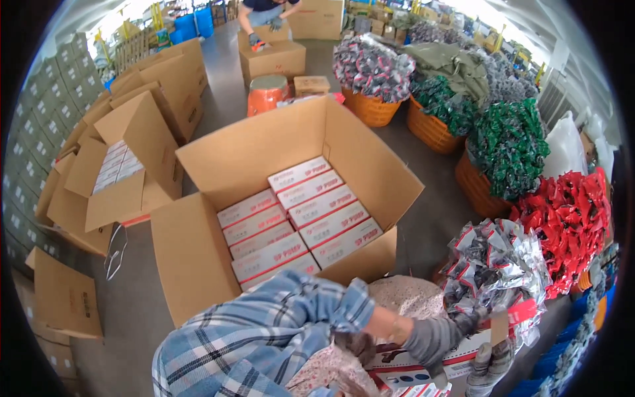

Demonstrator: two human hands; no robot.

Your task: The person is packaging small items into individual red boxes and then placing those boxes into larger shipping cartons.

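head view | left hand (436, 341) gloved, closed around white-red box (463, 354) | right hand (491, 367) gloved, grips same box

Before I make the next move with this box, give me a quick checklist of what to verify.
1. Big carton flaps spread open: ok.
2. Packed boxes inside lie flat and even: ok.
3. Left hand grips the held box: ok.
4. Right hand has a firm grip at the box's right edge: cannot tell.
5. Co-worker is well away, at the far cartons: ok.
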